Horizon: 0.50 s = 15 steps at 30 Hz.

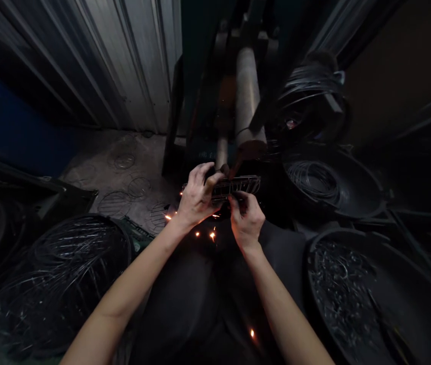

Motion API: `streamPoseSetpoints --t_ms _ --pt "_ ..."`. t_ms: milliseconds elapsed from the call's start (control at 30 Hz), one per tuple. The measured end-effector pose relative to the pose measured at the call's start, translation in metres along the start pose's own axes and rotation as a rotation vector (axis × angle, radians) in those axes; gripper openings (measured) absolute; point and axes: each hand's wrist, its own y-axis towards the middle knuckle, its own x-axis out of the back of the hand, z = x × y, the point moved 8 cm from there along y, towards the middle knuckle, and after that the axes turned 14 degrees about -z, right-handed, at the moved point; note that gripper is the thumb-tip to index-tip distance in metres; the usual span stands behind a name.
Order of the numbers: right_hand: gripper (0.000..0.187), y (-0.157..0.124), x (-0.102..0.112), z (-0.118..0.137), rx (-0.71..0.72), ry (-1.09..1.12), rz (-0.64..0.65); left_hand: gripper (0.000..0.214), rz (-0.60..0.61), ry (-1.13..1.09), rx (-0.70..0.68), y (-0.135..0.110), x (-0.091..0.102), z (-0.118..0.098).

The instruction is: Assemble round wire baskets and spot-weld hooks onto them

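A small wire basket [251,184] sits at the tip of a spot welding machine [221,152], below its thick metal arm. My left hand [199,195] grips the basket's left side, its fingers curled over the top. On the near right side, my right hand [247,218] is closed in a pinch at the rim; whether a small piece is between those fingertips is hidden. Orange sparks [212,234] fly beneath my hands, and one glows lower down over my dark-clothed lap.
At right, a round pan [382,284] holds many small metal hooks or rings. Behind it, another pan [367,190] contains coiled wire rings [314,182]. A basin of wire pieces [82,253] stands at left. Wire grids [114,203] lie on the floor near a corrugated wall [124,61].
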Motion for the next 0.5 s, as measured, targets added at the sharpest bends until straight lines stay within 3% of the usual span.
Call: streamPoseSetpoints --t_ms 100,200,333,433,500 --pt "0.028 -0.001 0.040 -0.012 -0.077 -0.044 -0.034 0.061 0.006 -0.019 0.008 0.000 -0.003 0.003" --pt "0.031 -0.003 0.102 -0.036 -0.166 -0.191 -0.092 0.057 0.052 -0.050 -0.044 -0.006 -0.001 -0.004" --pt "0.035 -0.002 0.175 -0.066 -0.320 -0.375 -0.075 0.041 0.116 -0.128 -0.229 -0.036 0.033 -0.035" --pt "0.031 0.001 0.190 -0.076 -0.413 -0.378 0.043 0.033 0.156 -0.136 -0.260 -0.067 0.076 -0.048" --pt "0.028 0.003 0.171 -0.081 -0.419 -0.337 0.195 0.028 0.227 -0.115 -0.221 -0.088 0.101 -0.046"
